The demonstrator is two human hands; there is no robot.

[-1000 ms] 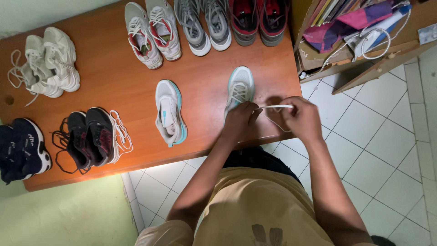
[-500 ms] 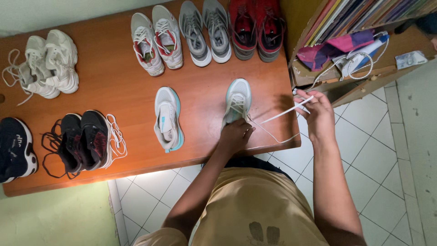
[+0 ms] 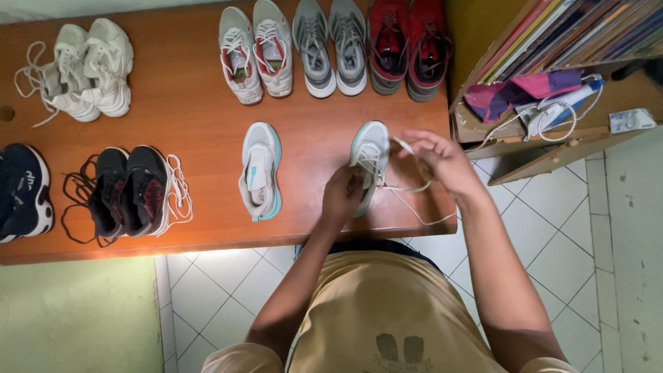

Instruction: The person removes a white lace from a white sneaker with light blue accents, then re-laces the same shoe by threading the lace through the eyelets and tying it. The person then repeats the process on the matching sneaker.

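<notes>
Mesh sneaker [image 3: 369, 148] under clenched left hand [image 3: 342, 197], thin white lace [image 3: 414, 188] in right hand [image 3: 442, 160].

Shoes on the wooden table [image 3: 193, 124]: 13 in view, lying as six pairs plus one dark shoe [image 3: 21, 190] cut by the left edge. Far edge: one cream-white pair [image 3: 90, 69], one white-and-red pair [image 3: 254, 52], one grey pair [image 3: 330, 47], one red-and-black pair [image 3: 409, 47]. Near edge: one black pair [image 3: 128, 190] and one white-and-teal pair, shoes apart [image 3: 261, 171] [image 3: 369, 155]. Hands: 2.
</notes>
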